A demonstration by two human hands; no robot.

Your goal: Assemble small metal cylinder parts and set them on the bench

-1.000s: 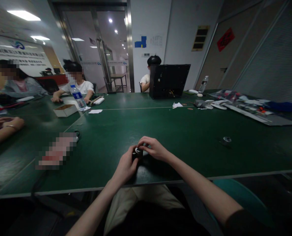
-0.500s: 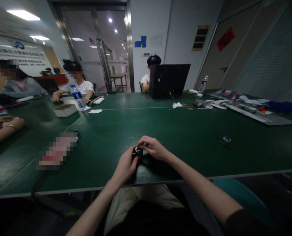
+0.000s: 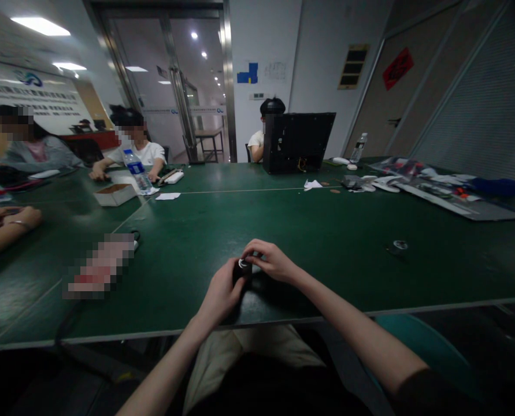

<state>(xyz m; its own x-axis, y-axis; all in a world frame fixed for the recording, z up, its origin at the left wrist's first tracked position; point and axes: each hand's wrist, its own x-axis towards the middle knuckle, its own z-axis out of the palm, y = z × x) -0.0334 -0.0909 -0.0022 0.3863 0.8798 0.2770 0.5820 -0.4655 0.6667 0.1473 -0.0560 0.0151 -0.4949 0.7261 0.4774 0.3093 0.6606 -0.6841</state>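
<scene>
My left hand [image 3: 220,292] is wrapped round a small dark cylindrical object [image 3: 242,268] with a pale round top, held just above the green table [image 3: 309,231] near its front edge. My right hand [image 3: 271,261] curls over it from the right, fingertips pinched at the top of the same object. What the object is stays unclear in the dim light.
A small round metallic part [image 3: 399,245] lies to the right. Farther off are a white box [image 3: 115,194], a water bottle [image 3: 137,171], a black monitor back [image 3: 298,142] and papers [image 3: 448,193]. Other people sit at the left and far side; a co-worker's forearm [image 3: 6,228] rests at left.
</scene>
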